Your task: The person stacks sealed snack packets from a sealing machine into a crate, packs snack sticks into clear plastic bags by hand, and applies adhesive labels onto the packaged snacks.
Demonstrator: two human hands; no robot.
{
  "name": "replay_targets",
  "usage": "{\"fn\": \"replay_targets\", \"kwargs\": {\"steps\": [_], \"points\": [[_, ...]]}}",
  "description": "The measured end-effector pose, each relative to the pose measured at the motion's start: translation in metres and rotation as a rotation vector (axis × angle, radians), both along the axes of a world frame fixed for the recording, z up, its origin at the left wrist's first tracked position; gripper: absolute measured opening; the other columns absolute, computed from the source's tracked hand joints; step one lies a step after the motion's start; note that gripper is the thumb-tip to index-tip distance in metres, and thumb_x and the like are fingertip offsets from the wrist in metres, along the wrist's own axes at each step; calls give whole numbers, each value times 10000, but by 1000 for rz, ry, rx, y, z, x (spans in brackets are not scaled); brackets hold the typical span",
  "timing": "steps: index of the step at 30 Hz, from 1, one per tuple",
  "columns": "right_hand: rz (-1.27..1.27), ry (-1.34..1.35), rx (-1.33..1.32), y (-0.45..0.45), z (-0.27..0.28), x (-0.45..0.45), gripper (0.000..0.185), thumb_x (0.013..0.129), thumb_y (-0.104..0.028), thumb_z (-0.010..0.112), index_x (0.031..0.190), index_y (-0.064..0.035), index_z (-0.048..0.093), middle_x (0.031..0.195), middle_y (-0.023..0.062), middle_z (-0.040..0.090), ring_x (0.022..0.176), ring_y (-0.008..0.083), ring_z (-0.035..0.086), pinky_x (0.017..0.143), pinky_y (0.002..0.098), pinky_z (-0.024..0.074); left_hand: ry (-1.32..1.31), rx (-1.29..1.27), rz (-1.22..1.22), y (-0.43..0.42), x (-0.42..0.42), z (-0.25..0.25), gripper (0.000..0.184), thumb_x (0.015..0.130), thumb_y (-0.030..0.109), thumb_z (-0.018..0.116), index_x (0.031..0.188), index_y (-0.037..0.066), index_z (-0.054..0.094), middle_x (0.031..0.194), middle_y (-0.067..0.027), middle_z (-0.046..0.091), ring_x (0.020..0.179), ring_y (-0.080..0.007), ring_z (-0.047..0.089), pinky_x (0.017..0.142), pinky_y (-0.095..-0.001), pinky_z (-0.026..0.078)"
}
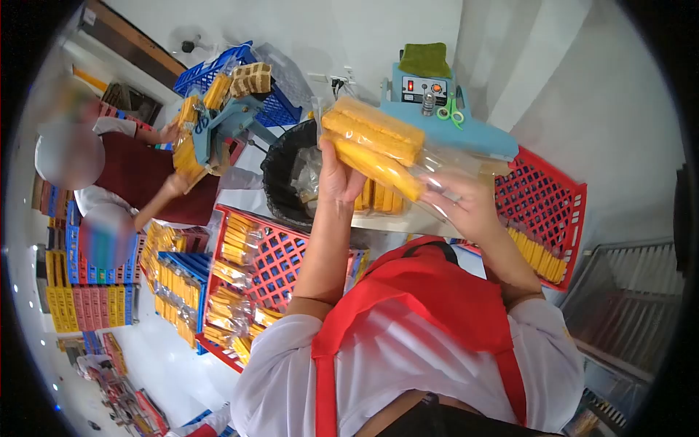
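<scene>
A clear plastic bag of yellow bars [375, 149] is held up in front of my chest, tilted down to the right. My left hand [338, 173] supports its filled left end from below, fingers partly hidden behind it. The bag's loose plastic end is gripped by my right hand [460, 200], with its fingers closed on the film. Just beyond the bag stands a blue sealing machine [477, 132] with a control panel [424, 90]. More yellow bars [382, 198] lie behind and below the held bag, partly covered by it.
Green-handled scissors [451, 112] and a green cloth [425, 60] rest on the machine. A black-lined bin [277, 171] stands at left. Red crates [273, 266] hold bagged bars; another red crate [575, 211] is at right. A co-worker [127, 164] works at a second machine [227, 127].
</scene>
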State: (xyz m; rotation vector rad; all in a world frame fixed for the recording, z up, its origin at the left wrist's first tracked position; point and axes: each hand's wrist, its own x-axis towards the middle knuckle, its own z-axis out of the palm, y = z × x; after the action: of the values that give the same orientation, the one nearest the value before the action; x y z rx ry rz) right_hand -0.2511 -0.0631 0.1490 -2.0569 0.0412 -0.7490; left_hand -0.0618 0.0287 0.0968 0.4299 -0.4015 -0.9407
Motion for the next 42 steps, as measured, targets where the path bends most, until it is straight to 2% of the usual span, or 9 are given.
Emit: {"fn": "replay_targets", "kwargs": {"steps": [3, 12, 15, 25, 28, 33, 36, 38, 42], "points": [[-214, -65, 147, 8, 1, 15, 163, 723, -145, 605, 840, -34, 585, 727, 91, 555, 653, 240, 537, 605, 325, 430, -100, -39, -3, -3, -5, 1, 720, 672, 494, 595, 1231, 109, 353, 1245, -53, 393, 1155, -236, 358, 967, -409, 280], [-21, -155, -515, 33, 35, 19, 160, 705, -144, 518, 798, -18, 547, 782, 78, 537, 779, 246, 520, 725, 340, 414, -26, -75, 119, -13, -12, 6, 563, 816, 500, 396, 1235, 126, 352, 1218, -71, 416, 1115, -251, 393, 939, -429, 315], [10, -106, -648, 35, 38, 15, 291, 702, -86, 504, 969, 27, 518, 918, 110, 521, 837, 261, 498, 721, 343, 417, 618, -199, -76, -12, -13, 3, 448, 867, 362, 365, 1231, 101, 351, 1216, -108, 409, 1107, -243, 392, 921, -394, 347], [-117, -92, -220, 43, -5, 21, 479, 748, -28, 516, 1193, 27, 349, 1130, 210, 434, 1010, 332, 461, 831, 385, 406, 291, -654, -379, -31, -5, -9, 467, 806, 278, 509, 1216, 99, 378, 1178, -79, 430, 1004, -221, 445, 888, -340, 352], [-111, -173, -81, 41, -6, 25, 465, 789, -70, 512, 1214, -4, 335, 1143, 225, 420, 998, 361, 465, 813, 387, 415, 382, -707, -343, -28, -13, -5, 509, 814, 442, 438, 1224, 148, 377, 1123, -116, 482, 1032, -264, 451, 869, -434, 382], [-87, -132, 262, 14, -12, 23, 438, 797, -61, 513, 1208, -21, 366, 1131, 224, 443, 1009, 345, 470, 816, 356, 411, 236, -200, -58, -20, -13, 19, 553, 801, 518, 388, 1205, 140, 397, 1176, -97, 453, 1069, -290, 432, 891, -468, 352], [-227, -66, -193, -2, -16, 24, 417, 802, -54, 513, 1197, -10, 388, 1078, 173, 504, 957, 263, 519, 789, 303, 418, 172, -259, -37, -15, -23, 22, 557, 799, 498, 419, 1238, 160, 360, 1247, -68, 395, 1121, -282, 388, 945, -465, 294], [-169, -10, 445, -1, -21, 27, 373, 809, -76, 522, 1165, -10, 430, 964, 105, 549, 853, 162, 534, 744, 252, 424, 132, -323, 66, -11, -25, 20, 591, 758, 537, 458, 1215, 170, 387, 1250, -38, 390, 1128, -265, 379, 951, -456, 288], [59, -152, 625, 2, -14, 34, 427, 837, -122, 497, 1234, -40, 363, 791, 17, 504, 672, 47, 463, 540, 166, 359, 176, -292, 87, -8, -20, 23, 589, 749, 515, 478, 1210, 158, 390, 1256, -42, 378, 1132, -254, 373, 958, -452, 273]]}}
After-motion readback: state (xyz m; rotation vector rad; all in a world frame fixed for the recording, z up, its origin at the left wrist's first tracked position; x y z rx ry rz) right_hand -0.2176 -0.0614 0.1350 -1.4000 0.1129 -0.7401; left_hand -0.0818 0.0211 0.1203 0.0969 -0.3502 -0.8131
